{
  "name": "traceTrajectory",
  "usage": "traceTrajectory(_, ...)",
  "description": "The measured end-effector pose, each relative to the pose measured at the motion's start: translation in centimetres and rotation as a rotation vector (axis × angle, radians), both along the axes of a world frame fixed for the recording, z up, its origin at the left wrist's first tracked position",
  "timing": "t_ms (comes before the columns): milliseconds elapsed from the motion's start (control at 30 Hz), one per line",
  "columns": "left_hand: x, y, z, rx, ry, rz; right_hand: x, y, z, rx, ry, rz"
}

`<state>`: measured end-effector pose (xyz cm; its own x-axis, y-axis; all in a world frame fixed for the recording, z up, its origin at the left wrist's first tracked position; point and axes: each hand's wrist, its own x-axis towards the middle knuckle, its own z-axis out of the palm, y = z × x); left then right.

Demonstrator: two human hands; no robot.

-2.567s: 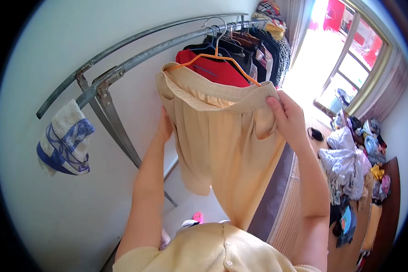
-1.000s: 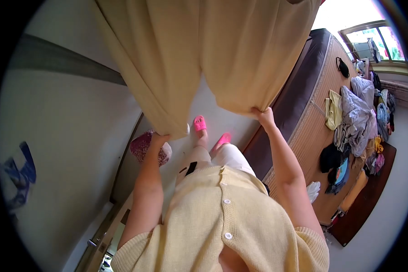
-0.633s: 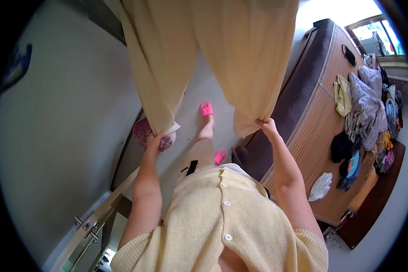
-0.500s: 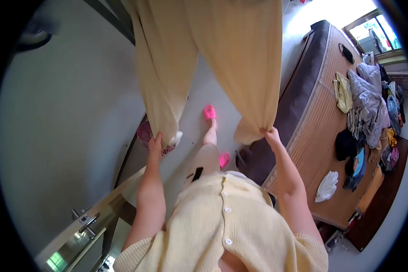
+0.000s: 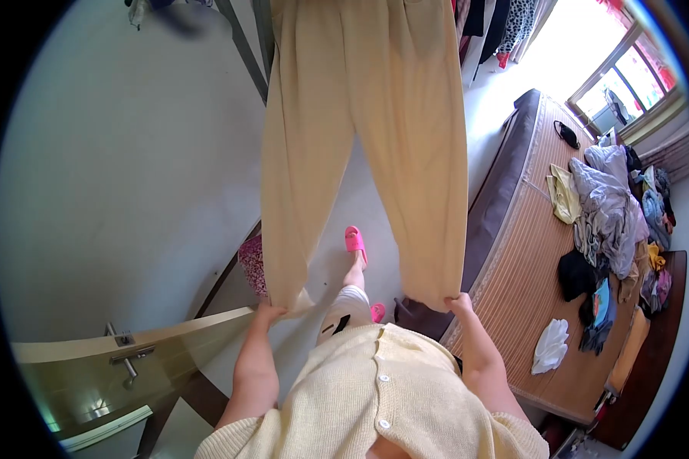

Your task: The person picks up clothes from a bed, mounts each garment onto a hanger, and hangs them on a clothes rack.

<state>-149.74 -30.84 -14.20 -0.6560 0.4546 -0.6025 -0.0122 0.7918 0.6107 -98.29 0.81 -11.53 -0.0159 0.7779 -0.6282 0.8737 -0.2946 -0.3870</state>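
Observation:
A pair of beige trousers [image 5: 367,84] hangs in front of me, its waist running up to the top edge of the view. Both legs come down towards me, with a gap between them. At the hem of the leg on the left, my left hand [image 5: 269,310] is closed around the cloth. My right hand [image 5: 459,304] pinches the outer corner of the other hem. The legs look stretched fairly straight between the waist and my hands. What holds the waist up is out of view.
On the right stands a bed with a woven mat [image 5: 505,298], strewn with heaped clothes [image 5: 608,191], a black face mask [image 5: 566,135] and a white cloth [image 5: 550,346]. A door with a metal handle [image 5: 130,358] is at lower left. Clothes [image 5: 505,30] hang at the back.
Both hands have come down and closer to me, still gripping the hems. The trouser legs have gone from bunched and slack to straighter and flatter. My view has tilted up.

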Motion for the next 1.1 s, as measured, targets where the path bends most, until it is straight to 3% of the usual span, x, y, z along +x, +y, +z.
traceTrajectory(100,0.6,-3.5,0.0,-0.136,-0.209,0.06,3.5,-1.4,-1.8,-0.042,0.231,-0.185)
traceTrajectory(200,0.8,-6.3,-1.9,-0.166,-0.206,-0.004,5.4,-1.1,-2.9,-0.069,0.414,-0.297)
traceTrajectory(300,0.4,-6.5,-1.2,-0.049,-0.21,0.105,3.8,0.9,-0.8,-0.055,0.486,-0.387)
traceTrajectory(400,0.1,0.5,6.0,0.049,-0.312,0.243,-1.3,3.2,3.6,0.041,0.805,-0.553)
traceTrajectory(433,-0.2,3.1,7.4,0.169,-0.33,0.237,-2.4,4.7,5.1,-0.063,0.838,-0.536)
traceTrajectory(500,-0.3,8.8,11.5,0.398,-0.322,0.198,-6.8,6.6,9.1,-0.029,1.043,-0.644)
traceTrajectory(567,-0.7,14.4,16.7,0.552,-0.346,0.149,-11.0,8.2,16.0,-0.212,1.191,-0.635)
traceTrajectory(700,-0.6,23.2,27.6,0.814,-0.573,0.202,-15.4,11.0,22.1,-0.512,1.165,-0.435)
traceTrajectory(833,-2.0,28.5,33.0,0.943,-0.61,0.103,-18.8,11.7,24.6,-0.832,0.966,-0.297)
traceTrajectory(933,-3.7,32.2,36.7,1.0,-0.563,-0.011,-22.7,16.4,31.6,-0.585,1.18,-0.13)
traceTrajectory(1100,-6.4,39.2,44.6,1.117,-0.509,-0.097,-30.5,25.0,41.1,-0.403,1.224,0.238)
